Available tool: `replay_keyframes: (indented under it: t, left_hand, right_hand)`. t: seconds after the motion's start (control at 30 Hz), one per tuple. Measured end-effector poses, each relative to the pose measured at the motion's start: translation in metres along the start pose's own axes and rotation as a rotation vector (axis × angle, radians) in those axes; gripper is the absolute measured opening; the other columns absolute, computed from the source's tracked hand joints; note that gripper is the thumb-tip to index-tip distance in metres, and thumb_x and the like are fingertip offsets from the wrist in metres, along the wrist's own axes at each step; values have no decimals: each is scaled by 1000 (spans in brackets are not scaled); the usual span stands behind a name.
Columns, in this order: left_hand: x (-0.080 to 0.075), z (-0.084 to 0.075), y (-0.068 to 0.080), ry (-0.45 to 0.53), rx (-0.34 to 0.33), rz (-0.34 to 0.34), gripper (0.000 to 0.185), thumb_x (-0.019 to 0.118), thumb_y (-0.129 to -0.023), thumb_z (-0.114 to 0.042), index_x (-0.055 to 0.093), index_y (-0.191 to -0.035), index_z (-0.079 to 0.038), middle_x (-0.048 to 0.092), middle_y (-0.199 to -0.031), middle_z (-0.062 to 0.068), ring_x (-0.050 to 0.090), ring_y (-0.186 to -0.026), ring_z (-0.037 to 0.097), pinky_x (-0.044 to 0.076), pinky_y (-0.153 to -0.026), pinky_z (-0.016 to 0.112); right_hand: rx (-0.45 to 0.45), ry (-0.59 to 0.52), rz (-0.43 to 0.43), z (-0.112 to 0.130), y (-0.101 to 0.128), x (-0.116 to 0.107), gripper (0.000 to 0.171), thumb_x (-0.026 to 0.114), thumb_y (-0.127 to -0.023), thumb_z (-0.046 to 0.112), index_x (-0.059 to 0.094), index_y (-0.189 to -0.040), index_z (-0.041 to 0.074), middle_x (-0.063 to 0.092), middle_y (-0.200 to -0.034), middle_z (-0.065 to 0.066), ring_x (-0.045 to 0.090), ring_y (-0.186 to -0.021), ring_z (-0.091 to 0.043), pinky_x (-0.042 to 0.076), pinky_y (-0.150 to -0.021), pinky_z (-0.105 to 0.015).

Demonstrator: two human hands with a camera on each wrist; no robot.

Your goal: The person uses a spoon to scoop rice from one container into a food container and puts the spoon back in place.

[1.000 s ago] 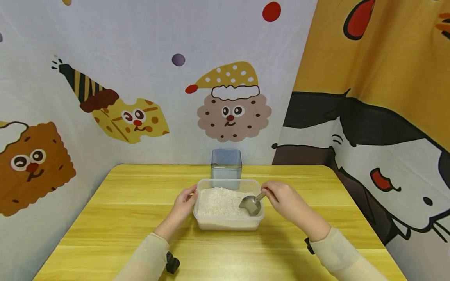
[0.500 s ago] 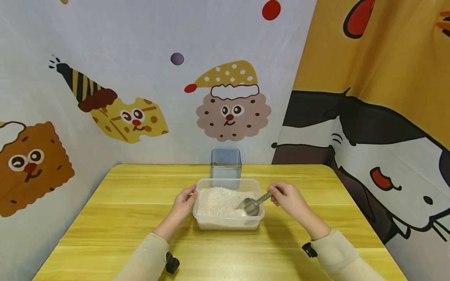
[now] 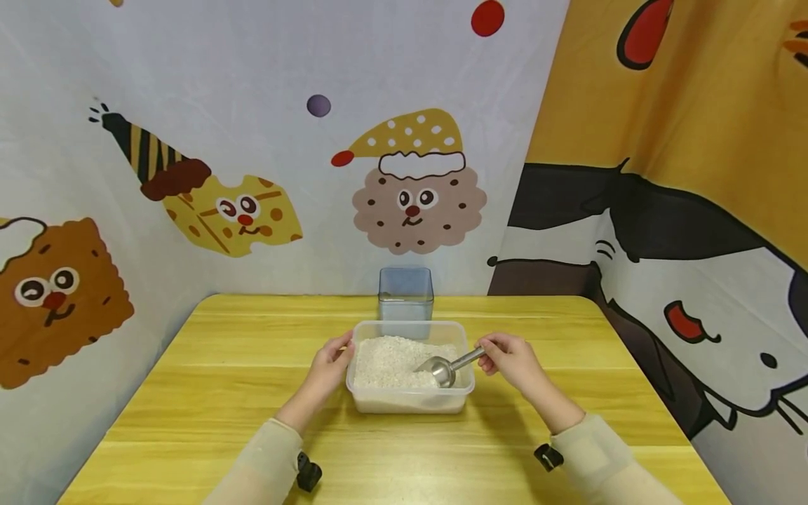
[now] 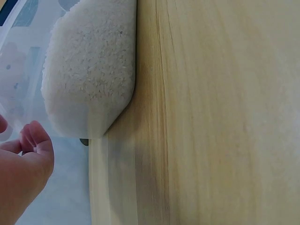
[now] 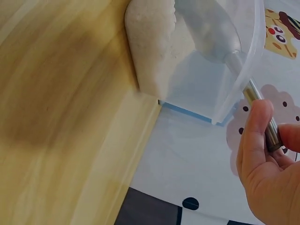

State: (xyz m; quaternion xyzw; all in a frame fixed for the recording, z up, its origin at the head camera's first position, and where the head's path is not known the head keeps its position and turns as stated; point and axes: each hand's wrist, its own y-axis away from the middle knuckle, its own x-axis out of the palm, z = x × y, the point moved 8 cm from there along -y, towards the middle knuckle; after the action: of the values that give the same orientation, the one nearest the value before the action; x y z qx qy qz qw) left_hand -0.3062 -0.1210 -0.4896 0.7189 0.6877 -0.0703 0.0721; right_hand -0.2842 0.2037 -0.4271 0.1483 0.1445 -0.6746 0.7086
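A clear plastic container [image 3: 413, 402] of white rice [image 3: 393, 361] stands on the table. My left hand [image 3: 331, 361] holds its left rim, and the left wrist view shows curled fingers [image 4: 40, 138] at the container's edge. With thumb and fingers my right hand [image 3: 511, 358] pinches the handle end of a metal scoop [image 3: 444, 372]. The scoop's bowl is inside the container, its front edge in the rice. Through the clear wall the right wrist view shows the bowl, with the handle [image 5: 253, 91] crossing the rim. The tip of the left thumb is mostly out of view.
Behind the rice container, close to the table's back edge, stands a bluish clear square container [image 3: 406, 294]. The wooden table [image 3: 252, 337] meets a printed cloth backdrop [image 3: 265, 84] at the back and sides.
The scoop has turned and shifted left into the rice, its handle now sloping up to the right. My right hand has shifted its grip towards the handle's end. The left hand stays put.
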Motion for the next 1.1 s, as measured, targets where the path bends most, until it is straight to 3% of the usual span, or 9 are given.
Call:
replay_keyframes:
  t: [0.17,0.87,1.1]
  left_hand:
    - [0,0,-1,-3,-12,2,42,48,-100,-15,45,-139,-2,51,-123,19,49,-95,13,44,-78,18]
    - [-1,-2,0,10,-2,14,45,49,-99,-17,42,-140,2,49,-127,23,50,-97,13,44,-76,17]
    - [0,-7,2,37,-26,33,43,48,-99,-11,41,-139,5,48,-127,26,51,-98,20,44,-76,17]
  right_hand:
    - [-19,-40,-30,-5,0,4,24,53,-97,12,63,-99,-11,64,-68,-8,61,-58,-15,54,-55,-27]
    - [69,-211,-53,-21,3,15,27,48,-99,9,59,-106,-14,65,-74,-10,61,-62,-12,54,-59,-25]
    - [98,-273,-56,-24,5,16,27,46,-99,6,56,-109,-17,64,-75,-11,60,-62,-12,54,-61,-24]
